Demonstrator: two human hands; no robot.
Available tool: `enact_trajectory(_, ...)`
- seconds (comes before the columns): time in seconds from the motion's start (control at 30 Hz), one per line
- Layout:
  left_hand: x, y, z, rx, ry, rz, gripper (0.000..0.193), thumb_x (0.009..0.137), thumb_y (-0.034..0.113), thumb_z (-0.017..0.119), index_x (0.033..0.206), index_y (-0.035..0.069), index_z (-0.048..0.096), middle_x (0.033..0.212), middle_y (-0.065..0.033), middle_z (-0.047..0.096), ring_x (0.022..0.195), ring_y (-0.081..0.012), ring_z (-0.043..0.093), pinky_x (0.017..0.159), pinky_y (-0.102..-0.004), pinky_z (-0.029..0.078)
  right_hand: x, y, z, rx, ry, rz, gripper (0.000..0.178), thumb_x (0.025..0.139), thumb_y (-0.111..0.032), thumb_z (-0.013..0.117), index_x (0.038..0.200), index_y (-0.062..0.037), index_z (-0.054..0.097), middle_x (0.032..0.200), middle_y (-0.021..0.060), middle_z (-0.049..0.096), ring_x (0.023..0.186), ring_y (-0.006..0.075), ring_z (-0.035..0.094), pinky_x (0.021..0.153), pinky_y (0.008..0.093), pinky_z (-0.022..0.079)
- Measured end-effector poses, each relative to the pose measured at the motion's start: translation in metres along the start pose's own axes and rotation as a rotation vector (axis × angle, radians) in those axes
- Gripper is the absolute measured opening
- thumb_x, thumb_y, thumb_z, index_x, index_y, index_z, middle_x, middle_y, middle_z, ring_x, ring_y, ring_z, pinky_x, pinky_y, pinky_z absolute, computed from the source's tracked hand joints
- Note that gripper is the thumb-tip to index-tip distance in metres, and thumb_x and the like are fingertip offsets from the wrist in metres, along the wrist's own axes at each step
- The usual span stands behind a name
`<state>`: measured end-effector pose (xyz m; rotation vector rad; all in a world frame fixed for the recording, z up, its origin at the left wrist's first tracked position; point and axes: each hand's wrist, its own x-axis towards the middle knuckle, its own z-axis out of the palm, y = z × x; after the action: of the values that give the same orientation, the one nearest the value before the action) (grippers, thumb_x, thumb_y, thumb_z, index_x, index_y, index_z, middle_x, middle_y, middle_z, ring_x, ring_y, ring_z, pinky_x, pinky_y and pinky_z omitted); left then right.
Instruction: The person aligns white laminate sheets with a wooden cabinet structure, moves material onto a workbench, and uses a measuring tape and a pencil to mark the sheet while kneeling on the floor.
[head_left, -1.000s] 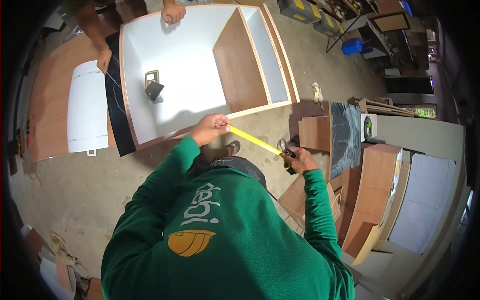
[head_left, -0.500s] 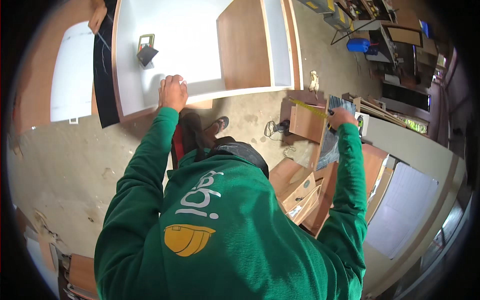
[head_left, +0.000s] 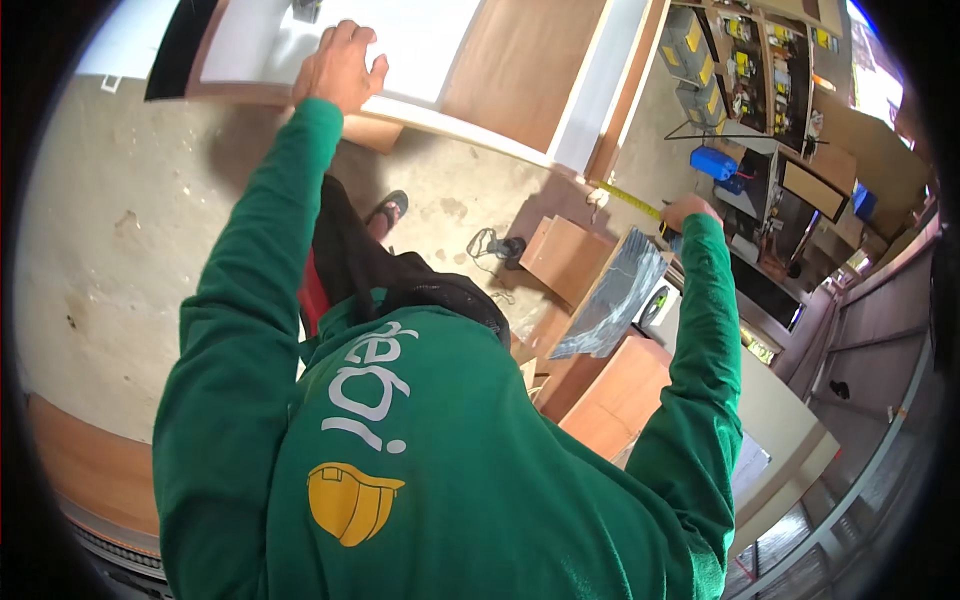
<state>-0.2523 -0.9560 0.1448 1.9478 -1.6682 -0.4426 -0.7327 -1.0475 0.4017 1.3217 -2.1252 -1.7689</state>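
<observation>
Tape measure (head_left: 669, 236) and right hand (head_left: 690, 211) were together at the right, the grip wrapped around the case. Its yellow blade (head_left: 628, 199) ran left toward the near right corner of a large wooden cabinet (head_left: 470, 132), which lay across the far side with a white interior and a brown partition (head_left: 525, 70). The left hand (head_left: 340, 68) lay over the cabinet's near rim, fingers and thumb apart; whether it pressed down could not be told.

The tape measure was probably light, with a hard case best held in the palm, clear of the blade. The blade looked thin and springy, likely stiff over a short stretch but apt to bend or slip at its tip. The cabinet seemed heavy and rigid, best taken by its rim; its pale edges and smooth inner faces might have chipped or scuffed.

Most of the case was hidden by the fingers, and the blade's markings were too small to read. Whether its tip touched the cabinet or stopped just short was unclear. The cabinet's far side was cut off by the frame, as was a small object (head_left: 306, 10) inside it, too cropped to identify.
</observation>
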Motion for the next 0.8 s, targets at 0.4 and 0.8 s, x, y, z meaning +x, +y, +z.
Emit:
enact_trajectory(0.4,-0.010,-0.002,0.008,-0.046,0.345,0.095,0.031,0.081,0.023,0.074,0.104,0.005,0.062,0.110,-0.0151,0.057,0.105,-0.0347,0.060,0.088,-0.0452,0.054,-0.004,-0.019,0.017,-0.073,0.131,-0.047,0.045,0.085,-0.040,0.067,0.124,-0.0171,0.073,0.131,0.0115,0.068,0.121,0.0298,0.065,0.101,0.0402,0.051)
enact_trajectory(0.8,-0.012,-0.004,0.013,-0.101,0.394,0.078,0.024,0.083,0.024,0.069,0.097,0.006,0.063,0.108,-0.0141,0.057,0.110,-0.0336,0.055,0.089,-0.0464,0.051,-0.018,-0.030,0.035,-0.116,0.249,-0.044,0.043,0.087,-0.042,0.068,0.121,-0.0170,0.073,0.127,0.0128,0.069,0.119,0.0318,0.065,0.100,0.0443,0.052)
